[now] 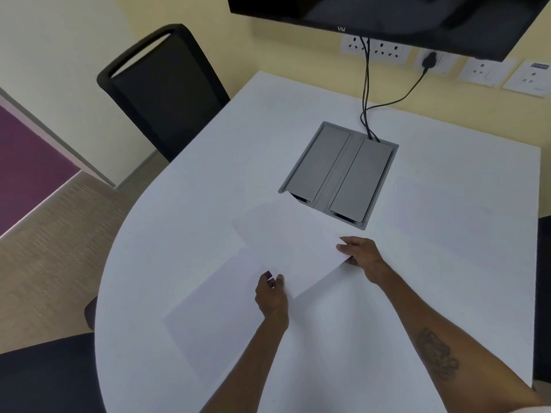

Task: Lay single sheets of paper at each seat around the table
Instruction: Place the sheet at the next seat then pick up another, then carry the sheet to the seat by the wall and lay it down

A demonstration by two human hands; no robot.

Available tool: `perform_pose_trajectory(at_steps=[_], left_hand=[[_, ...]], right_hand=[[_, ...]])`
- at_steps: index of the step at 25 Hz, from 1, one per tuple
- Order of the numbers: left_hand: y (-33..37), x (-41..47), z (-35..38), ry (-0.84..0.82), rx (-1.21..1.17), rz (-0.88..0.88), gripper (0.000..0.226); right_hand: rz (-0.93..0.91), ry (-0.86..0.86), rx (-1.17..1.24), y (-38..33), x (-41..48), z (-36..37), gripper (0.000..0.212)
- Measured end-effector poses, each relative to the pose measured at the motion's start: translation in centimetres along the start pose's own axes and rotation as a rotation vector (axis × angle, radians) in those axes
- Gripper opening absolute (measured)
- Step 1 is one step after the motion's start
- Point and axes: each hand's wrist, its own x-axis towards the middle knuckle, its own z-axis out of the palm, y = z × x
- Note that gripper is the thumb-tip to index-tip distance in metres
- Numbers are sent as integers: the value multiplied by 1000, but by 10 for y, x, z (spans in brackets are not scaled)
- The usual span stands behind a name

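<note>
A white sheet of paper (290, 242) is held just above the middle of the white table (193, 204), tilted and casting a shadow. My left hand (271, 296) pinches its near edge. My right hand (360, 253) grips its right corner, thumb on top. A second sheet (217, 311) lies flat on the table at the near left, partly under the held one. A third sheet (447, 222) lies flat at the right side, faint against the table.
A grey cable box (340, 174) with two lids is set into the table just beyond the held sheet; black cables (366, 93) run from it to wall sockets. A black chair (167, 90) stands at the far left, a dark seat (44, 374) at the near left. A screen (387, 13) hangs above.
</note>
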Motion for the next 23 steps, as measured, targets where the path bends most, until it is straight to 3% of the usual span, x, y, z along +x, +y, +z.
perform_pose_trajectory(at_steps=[6, 14, 23], left_hand=[[10, -7, -65, 86, -24, 40, 23], [13, -25, -172, 41, -25, 141, 25], [9, -54, -332, -15, -55, 329, 23]], right_hand=[[14, 39, 234, 26, -73, 36, 27], [-35, 128, 511, 54, -185, 108, 29], [-123, 157, 557, 72, -315, 215, 26]])
